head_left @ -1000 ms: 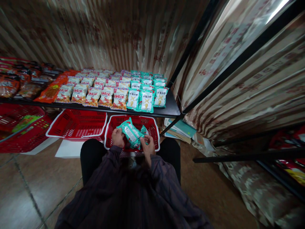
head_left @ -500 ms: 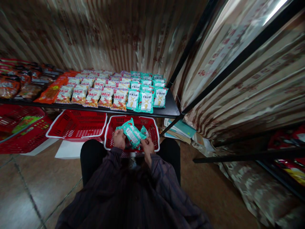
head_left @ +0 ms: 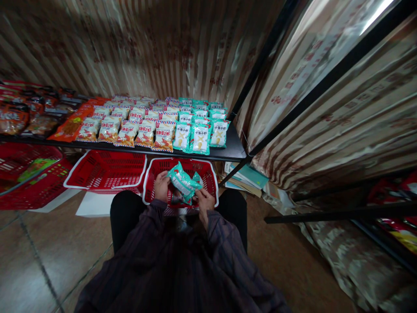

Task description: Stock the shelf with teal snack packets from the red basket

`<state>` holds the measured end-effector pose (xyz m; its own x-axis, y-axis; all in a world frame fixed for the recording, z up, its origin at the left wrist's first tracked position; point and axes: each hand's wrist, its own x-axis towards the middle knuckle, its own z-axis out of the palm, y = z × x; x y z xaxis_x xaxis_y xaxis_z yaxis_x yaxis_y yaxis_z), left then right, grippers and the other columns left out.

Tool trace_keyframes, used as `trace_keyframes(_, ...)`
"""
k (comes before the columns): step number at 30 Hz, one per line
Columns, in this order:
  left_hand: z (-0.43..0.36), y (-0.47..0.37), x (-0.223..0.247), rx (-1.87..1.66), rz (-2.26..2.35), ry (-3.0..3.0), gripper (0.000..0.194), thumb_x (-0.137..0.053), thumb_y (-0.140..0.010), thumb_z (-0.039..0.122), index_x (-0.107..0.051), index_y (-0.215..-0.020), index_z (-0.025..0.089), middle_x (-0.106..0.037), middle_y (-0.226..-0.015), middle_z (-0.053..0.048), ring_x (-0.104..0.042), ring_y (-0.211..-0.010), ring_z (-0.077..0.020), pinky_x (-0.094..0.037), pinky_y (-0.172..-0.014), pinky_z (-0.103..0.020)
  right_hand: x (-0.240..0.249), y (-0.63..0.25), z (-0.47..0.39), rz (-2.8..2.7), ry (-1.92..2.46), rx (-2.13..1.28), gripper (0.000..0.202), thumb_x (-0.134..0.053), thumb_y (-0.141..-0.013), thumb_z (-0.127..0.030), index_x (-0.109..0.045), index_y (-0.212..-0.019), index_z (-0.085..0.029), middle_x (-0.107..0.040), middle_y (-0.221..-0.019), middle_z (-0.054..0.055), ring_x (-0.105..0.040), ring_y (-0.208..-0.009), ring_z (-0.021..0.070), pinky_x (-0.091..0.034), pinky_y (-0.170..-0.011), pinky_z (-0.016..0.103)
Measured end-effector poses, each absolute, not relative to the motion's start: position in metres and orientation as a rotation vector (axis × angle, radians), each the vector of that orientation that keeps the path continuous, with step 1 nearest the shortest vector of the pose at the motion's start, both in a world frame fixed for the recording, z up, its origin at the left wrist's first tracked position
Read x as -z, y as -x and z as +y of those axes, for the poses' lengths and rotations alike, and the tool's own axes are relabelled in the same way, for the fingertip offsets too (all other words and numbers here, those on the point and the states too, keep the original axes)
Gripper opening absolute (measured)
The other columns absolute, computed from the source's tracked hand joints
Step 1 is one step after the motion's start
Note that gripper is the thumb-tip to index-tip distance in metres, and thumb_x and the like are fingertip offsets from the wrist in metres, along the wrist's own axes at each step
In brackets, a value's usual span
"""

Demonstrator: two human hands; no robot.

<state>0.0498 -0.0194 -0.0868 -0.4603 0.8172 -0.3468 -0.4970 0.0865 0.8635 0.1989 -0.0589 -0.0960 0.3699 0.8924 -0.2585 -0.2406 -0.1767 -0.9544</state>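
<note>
A teal snack bag (head_left: 184,181) is held tilted over a red basket (head_left: 213,174) between my knees. My right hand (head_left: 205,202) pinches its lower right corner between thumb and fingers. At the bag's upper left edge are the curled fingers of my left hand (head_left: 160,187), seemingly gripping that edge; the fingertips are partly hidden. Beneath the bag, other packages lie in the basket, among them another teal bag (head_left: 196,177) mostly covered from view.
A black shelf (head_left: 233,145) ahead carries rows of teal bags (head_left: 200,138), white-and-orange bags (head_left: 163,134) and orange packs (head_left: 73,124). Left of my basket stand another red basket (head_left: 107,167) and a third basket (head_left: 39,195). Books (head_left: 250,176) lie under the shelf's right end.
The teal bag has shifted slightly right and turned, and its left end no longer lies across my left hand. My left hand has moved a little left; my right hand slightly right.
</note>
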Motion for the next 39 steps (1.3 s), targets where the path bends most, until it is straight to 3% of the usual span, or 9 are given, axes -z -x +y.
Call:
trace_keyframes(10, -0.008, -0.041, 0.077, -1.484, 1.344, -0.732, 0.026, -0.071, -0.065, 0.029, -0.072, -0.089, 0.018, -0.070, -0.089, -0.006, -0.061, -0.079, -0.0160, -0.045, -0.073, -0.026, 0.103, -0.203, -0.061, -0.748, 1.325, -1.186, 0.026, -0.069, -0.061, -0.037, -0.055, -0.051, -0.017, -0.045, -0.049, -0.007, -0.042, -0.046, 0.0066, -0.043, -0.048, 0.020)
trace_keyframes(18, 0.001, -0.039, 0.083, -1.495, 1.368, -0.570, 0.018, -0.076, -0.058, 0.025, -0.066, -0.070, 0.015, -0.063, -0.062, -0.001, -0.053, -0.058, -0.0110, -0.041, -0.060, -0.023, 0.105, -0.208, -0.060, -0.723, 1.353, -1.190, 0.023, -0.070, -0.060, -0.039, -0.063, -0.058, -0.017, -0.054, -0.054, -0.005, -0.050, -0.050, 0.0096, -0.051, -0.054, 0.024)
trace_keyframes(24, 0.004, -0.041, 0.089, -1.538, 1.422, -0.507, 0.022, -0.076, -0.060, 0.031, -0.062, -0.068, 0.015, -0.057, -0.058, 0.002, -0.049, -0.053, -0.0094, -0.038, -0.056, -0.023, 0.101, -0.205, -0.059, -0.635, 1.347, -1.198, 0.027, -0.072, -0.056, -0.040, -0.068, -0.068, -0.016, -0.063, -0.063, -0.001, -0.061, -0.060, 0.0147, -0.056, -0.063, 0.030)
trace_keyframes(30, 0.005, -0.046, 0.093, -1.566, 1.454, -0.475, 0.023, -0.073, -0.062, 0.034, -0.061, -0.069, 0.016, -0.056, -0.058, 0.003, -0.049, -0.054, -0.0098, -0.039, -0.056, -0.023, 0.094, -0.204, -0.056, -0.567, 1.377, -1.169, 0.038, -0.074, -0.052, -0.041, -0.069, -0.079, -0.014, -0.068, -0.072, 0.001, -0.063, -0.062, 0.0163, -0.055, -0.057, 0.029)
trace_keyframes(39, 0.000, -0.043, 0.091, -1.532, 1.496, -0.563, 0.014, -0.072, -0.065, 0.024, -0.060, -0.068, 0.017, -0.058, -0.061, 0.001, -0.052, -0.057, -0.0120, -0.039, -0.058, -0.024, 0.099, -0.211, -0.057, -0.765, 1.396, -1.133, 0.045, -0.068, -0.061, -0.055, -0.067, -0.081, -0.016, -0.063, -0.064, -0.001, -0.061, -0.055, 0.0144, -0.050, -0.046, 0.024)
